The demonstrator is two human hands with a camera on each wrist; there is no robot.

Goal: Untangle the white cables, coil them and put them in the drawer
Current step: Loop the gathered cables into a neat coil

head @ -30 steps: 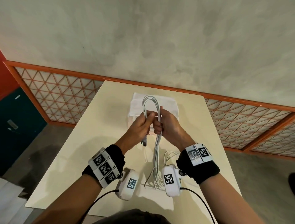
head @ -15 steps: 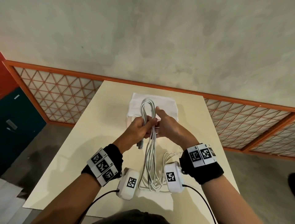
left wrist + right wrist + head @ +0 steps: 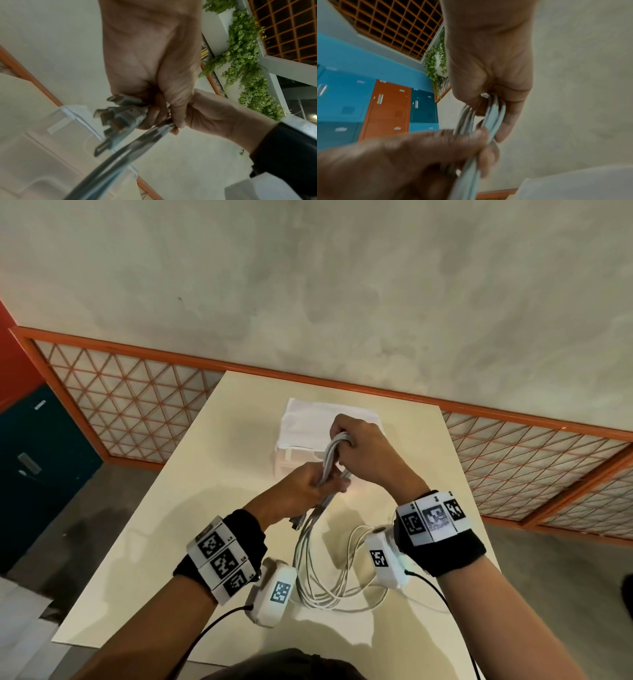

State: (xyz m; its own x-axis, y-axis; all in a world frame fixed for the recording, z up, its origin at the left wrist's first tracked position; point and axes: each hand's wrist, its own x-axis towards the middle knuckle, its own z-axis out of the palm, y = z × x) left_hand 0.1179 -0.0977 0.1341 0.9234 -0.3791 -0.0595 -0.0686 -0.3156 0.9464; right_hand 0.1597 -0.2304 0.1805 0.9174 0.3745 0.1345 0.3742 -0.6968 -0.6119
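Observation:
A bundle of white cables (image 3: 327,465) is held above the cream table (image 3: 191,508). My right hand (image 3: 356,443) grips the bundle's folded top end, fingers curled round it (image 3: 494,108). My left hand (image 3: 308,487) grips the strands just below, and several plug ends (image 3: 118,116) stick out under its fist. The lower loops (image 3: 325,587) hang down and pool on the table between my wrists. The white plastic drawer box (image 3: 301,433) stands behind the hands, partly hidden by them; whether it stands open I cannot tell.
An orange lattice railing (image 3: 130,395) runs behind the table, with a pale wall above it. Blue and orange lockers (image 3: 385,105) stand to the left. The table's near edge lies just below my forearms.
The tall upright loop above my hands is gone: my right hand has moved up and away to grasp the top end, and the bundle now slants between both fists.

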